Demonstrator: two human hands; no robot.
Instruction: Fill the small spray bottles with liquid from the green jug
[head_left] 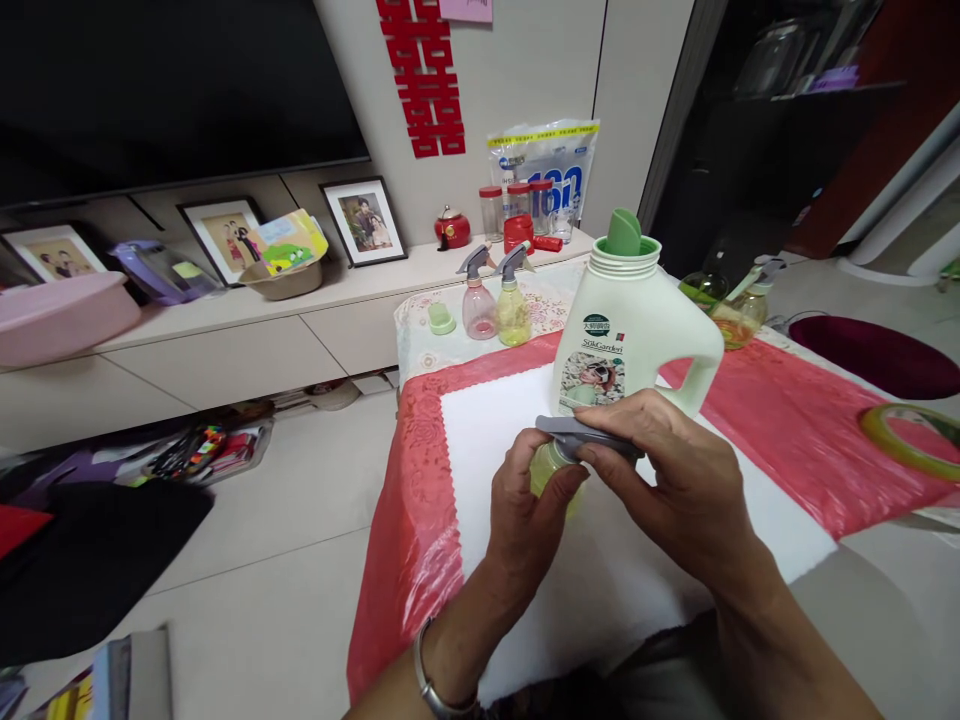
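My left hand (pixel 529 505) is closed around a small yellow-tinted spray bottle (pixel 546 470), whose lower part is mostly hidden by the fingers. On top of that bottle sits a grey trigger spray head (pixel 589 437), gripped between the thumb and fingers of my right hand (pixel 667 470). Just beyond my hands stands a large pale green detergent jug (pixel 577 330) with its neck uncapped and a green spout (pixel 624 232) showing. Behind it, to the left, are a pink spray bottle (pixel 478 310) and another yellow spray bottle (pixel 513 315), both with grey heads. A light green cap (pixel 441 319) lies beside them.
White cloth (pixel 495 420) lies over red plastic sheeting (pixel 420 450) on the table. To the right are a roll of tape (pixel 911 440) and another spray bottle (pixel 739 315). A low cabinet (pixel 247 350) with framed photos runs behind.
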